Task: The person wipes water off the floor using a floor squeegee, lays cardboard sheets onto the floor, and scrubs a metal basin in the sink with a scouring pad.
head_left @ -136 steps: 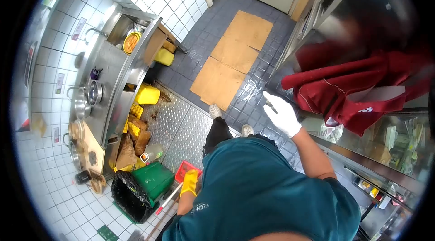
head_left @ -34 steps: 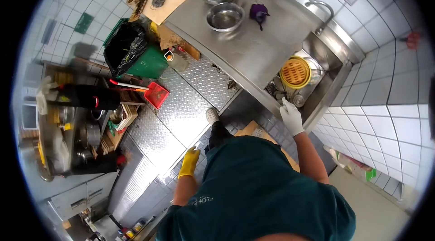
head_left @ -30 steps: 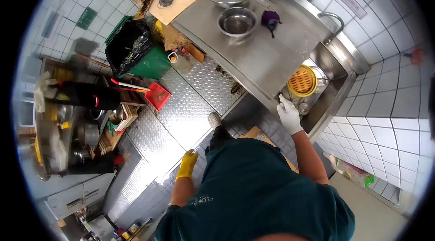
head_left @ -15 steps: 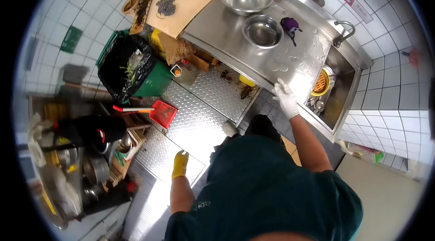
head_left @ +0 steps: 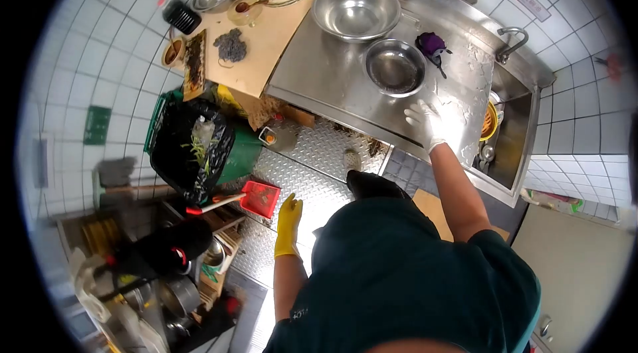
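My right hand, in a white glove, is spread over the front part of the steel counter, holding nothing; whether it touches the metal is unclear. Just above it sit a small steel bowl and a dark purple cloth. A larger steel basin stands behind the bowl. My left hand, in a yellow rubber glove, hangs over the metal floor plates with nothing visible in it; its fingers are close together. Near it lies a red dustpan.
A green bin with a black liner stands at the left. Grey wire wool lies on a wooden board. The sink holds a yellow basket. Pots fill the lower-left rack. A clear jug stands by the bin.
The view has turned and moved toward the counter and bin. My right hand has gone from the sink's front corner to over the counter. My left hand is now closer to the dustpan.
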Motion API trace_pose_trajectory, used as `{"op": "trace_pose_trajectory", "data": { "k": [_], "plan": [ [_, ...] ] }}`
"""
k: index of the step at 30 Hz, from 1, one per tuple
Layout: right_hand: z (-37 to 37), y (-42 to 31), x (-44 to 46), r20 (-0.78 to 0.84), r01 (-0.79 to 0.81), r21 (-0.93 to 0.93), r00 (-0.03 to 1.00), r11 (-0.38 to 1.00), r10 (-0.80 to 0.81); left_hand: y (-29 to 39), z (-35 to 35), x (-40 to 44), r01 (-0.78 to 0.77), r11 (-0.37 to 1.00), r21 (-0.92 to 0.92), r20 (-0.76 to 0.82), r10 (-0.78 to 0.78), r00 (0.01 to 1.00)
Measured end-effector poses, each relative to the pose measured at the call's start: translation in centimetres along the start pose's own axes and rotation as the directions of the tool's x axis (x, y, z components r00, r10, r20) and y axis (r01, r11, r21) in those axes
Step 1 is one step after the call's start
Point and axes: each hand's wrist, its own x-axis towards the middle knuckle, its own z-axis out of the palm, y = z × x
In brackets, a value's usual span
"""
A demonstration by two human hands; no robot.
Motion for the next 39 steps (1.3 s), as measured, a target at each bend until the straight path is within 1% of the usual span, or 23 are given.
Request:
{"op": "trace_pose_trajectory", "data": {
  "k": [4,5,6,9,12,13,14,15,16,17,18,20,23,26,27,29,32,33,34,35,36,38,39],
  "plan": [
    [2.0,-0.4,3.9,-0.004,-0.012,0.039,1.000,0.999,0.013,0.2,-2.4,2.0,0.031,0.996,0.080,0.002,-0.031,1.000],
    [2.7,-0.7,4.5,-0.054,-0.028,0.002,0.998,1.000,0.028,-1.8,-3.2,3.5,0.034,0.995,0.093,0.009,-0.035,0.999],
    [3.1,-1.1,5.1,-0.095,-0.044,-0.038,0.995,0.998,0.040,-1.1,-3.7,4.2,0.039,0.994,0.106,0.013,-0.040,0.999],
    [4.5,-2.1,6.2,-0.204,-0.116,-0.146,0.975,0.983,0.085,1.0,-5.7,5.8,0.069,0.997,0.027,-0.040,-0.068,0.997],
    [4.3,-1.6,8.1,-0.269,-0.043,-0.180,0.963,0.983,-0.007,6.3,-6.0,7.2,0.028,1.000,0.000,-0.037,-0.028,0.999],
    [4.5,-2.0,8.1,-0.276,-0.049,-0.197,0.961,0.979,-0.008,7.0,-6.1,7.9,-0.015,1.000,-0.027,-0.023,0.014,1.000],
    [4.4,-2.4,7.9,-0.232,-0.051,-0.259,0.973,0.965,-0.011,7.5,-6.8,8.7,-0.057,0.997,-0.050,-0.020,0.056,0.998],
    [4.7,-2.4,7.7,-0.214,-0.030,-0.208,0.977,0.978,-0.016,8.5,-6.9,9.6,-0.081,0.996,-0.048,-0.032,0.080,0.996],
    [5.3,-3.0,7.1,-0.245,-0.018,-0.265,0.968,0.964,-0.049,9.5,-6.8,10.8,-0.106,0.993,-0.045,-0.046,0.104,0.994],
    [4.4,-2.7,7.4,-0.229,-0.033,-0.253,0.973,0.967,-0.026,10.5,-7.0,12.1,-0.107,0.994,0.017,-0.051,0.107,0.993],
    [4.2,-2.5,7.1,-0.219,0.001,-0.224,0.974,0.975,-0.051,11.5,-7.4,13.5,-0.124,0.992,0.006,-0.066,0.124,0.990],
    [4.6,-3.1,5.4,-0.223,0.002,-0.230,0.973,0.973,-0.055,13.6,-8.0,16.7,-0.166,0.986,-0.021,-0.082,0.164,0.983],
    [2.6,-1.9,4.5,-0.291,-0.040,-0.252,0.956,0.967,-0.036,19.1,-10.3,21.2,-0.184,0.973,0.137,-0.095,0.198,0.976],
    [1.9,-1.0,2.4,-0.341,-0.019,-0.246,0.938,0.969,-0.068,21.4,-12.4,27.3,-0.336,0.936,0.099,-0.153,0.348,0.925],
    [1.9,-1.1,1.4,-0.324,-0.008,-0.263,0.942,0.965,-0.080,22.3,-13.4,29.2,-0.309,0.931,0.192,-0.144,0.338,0.930],
    [2.8,-1.3,-0.6,-0.363,0.001,-0.199,0.929,0.980,-0.075,23.8,-15.5,32.9,-0.254,0.892,0.374,-0.122,0.319,0.940],
    [4.9,-1.0,-3.1,-0.381,0.023,-0.139,0.921,0.990,-0.075,24.4,-17.0,39.0,-0.380,0.798,0.468,-0.218,0.521,0.825],
    [6.2,-1.0,-4.0,-0.389,0.028,-0.131,0.918,0.991,-0.078,25.0,-17.5,40.5,-0.361,0.795,0.487,-0.224,0.514,0.828],
    [7.6,-1.0,-4.6,-0.397,0.033,-0.125,0.914,0.992,-0.081,25.5,-18.0,42.0,-0.368,0.794,0.484,-0.228,0.520,0.823],
    [9.3,-0.9,-5.2,-0.437,-0.005,-0.124,0.898,0.992,-0.050,26.0,-18.4,43.2,-0.375,0.793,0.480,-0.227,0.525,0.820],
    [10.2,-0.1,-5.4,-0.371,0.012,-0.124,0.927,0.992,-0.057,26.3,-18.6,44.1,-0.384,0.791,0.476,-0.221,0.530,0.818],
    [14.6,0.4,-6.2,-0.430,-0.071,-0.234,0.902,0.970,-0.038,26.6,-18.3,44.9,-0.439,0.842,0.314,-0.173,0.506,0.845],
    [16.3,1.4,-6.1,-0.392,-0.064,-0.199,0.920,0.978,-0.019,26.5,-17.8,44.6,-0.463,0.862,0.205,-0.137,0.494,0.859]
  ]
}}
